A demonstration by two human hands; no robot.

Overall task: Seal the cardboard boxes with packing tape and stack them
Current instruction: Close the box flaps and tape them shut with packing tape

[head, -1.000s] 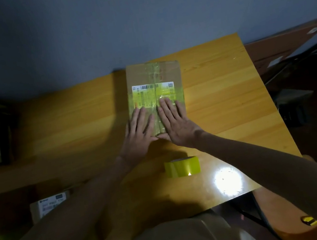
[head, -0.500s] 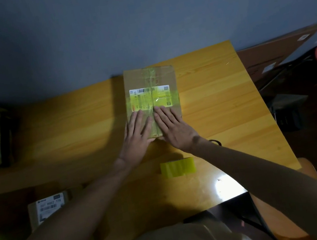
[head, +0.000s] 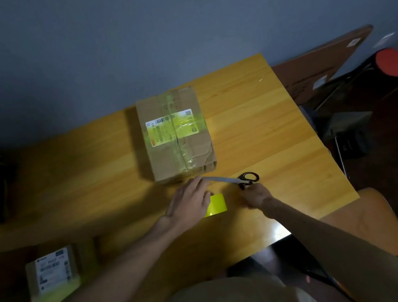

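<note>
— Where's the brown cardboard box (head: 176,135) sealed with clear tape?

— On the yellow wooden bench (head: 262,124), near its far edge, just beyond both hands.

— And the hands?

— The left hand (head: 190,203) lies loosely open over the yellow tape roll (head: 217,204). The right hand (head: 256,195) grips the black handles of steel scissors (head: 234,179).

— Any writing?

— A white-and-yellow barcode label (head: 173,126); its text is unreadable.

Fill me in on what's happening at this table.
A person is sealing a cardboard box on a wooden table. Yellow-green tape already runs along its top seam. The right hand holds scissors, blades pointing toward the left hand, which rests at the yellow tape roll just in front of the box. It looks like the tape is about to be cut.
</note>
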